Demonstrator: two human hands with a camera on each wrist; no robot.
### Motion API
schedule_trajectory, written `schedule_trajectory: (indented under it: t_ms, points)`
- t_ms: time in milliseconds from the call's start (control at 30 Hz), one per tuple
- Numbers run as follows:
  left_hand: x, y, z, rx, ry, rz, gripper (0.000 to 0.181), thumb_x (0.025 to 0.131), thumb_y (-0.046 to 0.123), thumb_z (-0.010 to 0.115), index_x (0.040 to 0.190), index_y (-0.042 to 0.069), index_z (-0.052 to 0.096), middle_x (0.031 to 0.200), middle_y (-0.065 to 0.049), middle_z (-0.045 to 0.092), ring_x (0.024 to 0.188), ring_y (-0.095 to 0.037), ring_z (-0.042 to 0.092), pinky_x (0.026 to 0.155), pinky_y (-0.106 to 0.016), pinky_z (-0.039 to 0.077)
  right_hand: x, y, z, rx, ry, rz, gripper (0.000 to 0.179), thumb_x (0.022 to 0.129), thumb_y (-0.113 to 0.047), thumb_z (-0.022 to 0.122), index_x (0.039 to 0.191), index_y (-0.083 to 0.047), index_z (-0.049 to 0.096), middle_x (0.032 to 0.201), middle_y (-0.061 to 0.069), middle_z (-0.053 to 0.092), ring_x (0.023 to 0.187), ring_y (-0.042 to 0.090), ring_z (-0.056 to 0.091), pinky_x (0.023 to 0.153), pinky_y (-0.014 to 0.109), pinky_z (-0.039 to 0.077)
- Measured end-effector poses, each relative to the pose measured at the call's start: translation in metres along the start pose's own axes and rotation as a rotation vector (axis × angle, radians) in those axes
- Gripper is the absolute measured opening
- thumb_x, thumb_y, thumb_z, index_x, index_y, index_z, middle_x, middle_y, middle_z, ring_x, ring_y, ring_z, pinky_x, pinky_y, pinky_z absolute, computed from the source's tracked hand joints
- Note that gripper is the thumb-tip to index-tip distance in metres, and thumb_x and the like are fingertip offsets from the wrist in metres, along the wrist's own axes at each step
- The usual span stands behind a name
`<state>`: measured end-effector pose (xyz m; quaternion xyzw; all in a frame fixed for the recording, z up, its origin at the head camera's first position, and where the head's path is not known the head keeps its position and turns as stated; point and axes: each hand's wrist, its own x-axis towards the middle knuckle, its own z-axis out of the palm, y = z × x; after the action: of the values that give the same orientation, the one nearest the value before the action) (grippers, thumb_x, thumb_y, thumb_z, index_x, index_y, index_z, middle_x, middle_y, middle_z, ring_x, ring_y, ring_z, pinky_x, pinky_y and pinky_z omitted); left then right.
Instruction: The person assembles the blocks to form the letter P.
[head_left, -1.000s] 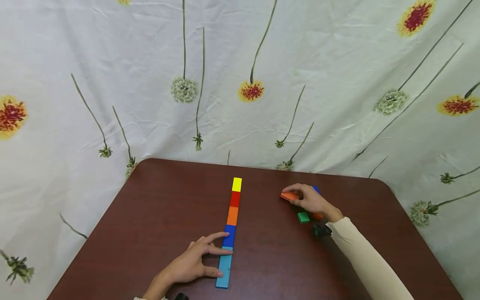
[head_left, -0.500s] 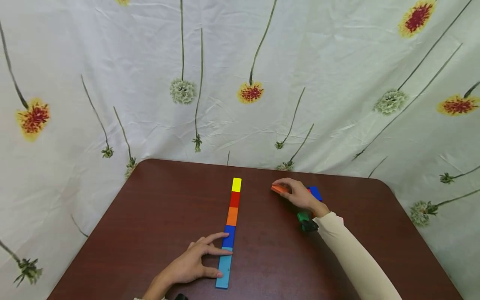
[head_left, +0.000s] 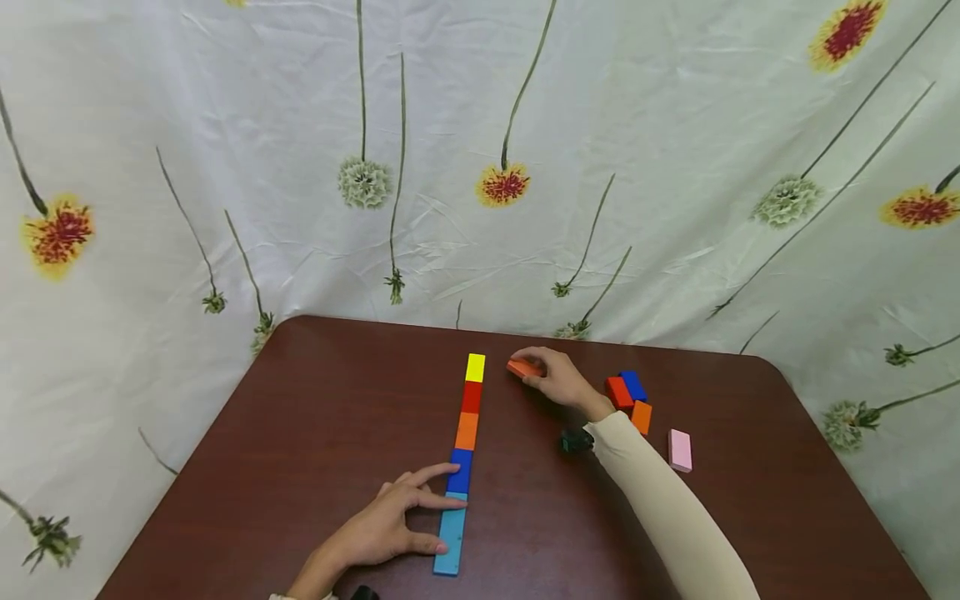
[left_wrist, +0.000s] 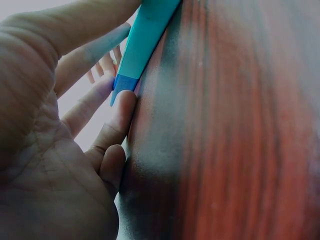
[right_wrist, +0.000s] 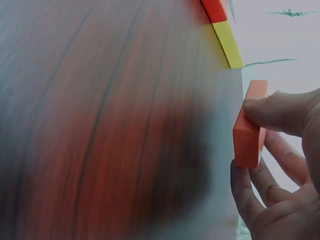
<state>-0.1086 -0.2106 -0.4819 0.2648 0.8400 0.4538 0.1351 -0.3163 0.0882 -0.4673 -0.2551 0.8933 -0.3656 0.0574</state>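
Observation:
A straight row of blocks runs away from me in the head view: light blue (head_left: 452,537), dark blue (head_left: 461,477), orange (head_left: 467,431), red (head_left: 471,397) and a yellow block (head_left: 476,367) at the far end. My left hand (head_left: 382,521) lies along the row's near left side, thumb against the light blue block and extended fingers reaching onto the light and dark blue ones. Thumb and fingers of my right hand (head_left: 558,379) pinch a loose orange block (right_wrist: 248,140), tilted, a little to the right of the yellow end.
Right of my right wrist lie a red block (head_left: 619,392), a blue block (head_left: 634,386), a smaller orange block (head_left: 641,417) and a pink block (head_left: 680,450). The brown table (head_left: 337,400) meets a flowered white cloth (head_left: 435,250) at its back edge.
My right hand has carried the orange block left toward the yellow end of the row, uncovering the red, orange and pink blocks. The green block is now hidden. My left hand stays put.

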Motion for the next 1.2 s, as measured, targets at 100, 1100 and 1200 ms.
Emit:
schedule_trajectory:
  t_ms: [100, 1100, 1200]
  points:
    - [0.000, 0.001, 0.000, -0.002, 0.006, 0.011, 0.048, 0.083, 0.046, 0.078, 0.128, 0.029, 0.071, 0.156, -0.003, 0.043, 0.137, -0.047, 0.035, 0.099, -0.079, 0.014, 0.007, -0.002, 0.007, 0.039, 0.028, 0.042, 0.039, 0.093, -0.007, 0.070, 0.131, -0.013, 0.064, 0.128, 0.011, 0.065, 0.107, 0.029, 0.064, 0.093, 0.046, 0.051]
    - [-0.001, 0.002, 0.006, 0.038, -0.001, -0.009, 0.048, 0.083, 0.048, 0.077, 0.128, 0.032, 0.070, 0.155, 0.001, 0.044, 0.136, -0.037, 0.039, 0.095, -0.060, 0.025, 0.008, 0.003, 0.033, 0.191, 0.128, 0.195, 0.040, 0.101, -0.020, 0.061, 0.140, -0.009, 0.055, 0.139, 0.013, 0.057, 0.116, 0.030, 0.057, 0.097, 0.046, 0.048]
    - [-0.002, 0.003, 0.005, 0.026, 0.004, -0.011, 0.049, 0.082, 0.048, 0.077, 0.128, 0.032, 0.070, 0.156, 0.002, 0.043, 0.137, -0.037, 0.039, 0.096, -0.066, 0.023, 0.006, 0.002, 0.030, 0.252, 0.145, 0.253, 0.032, 0.102, -0.018, 0.059, 0.134, -0.012, 0.061, 0.132, 0.012, 0.060, 0.102, 0.026, 0.058, 0.085, 0.040, 0.049]
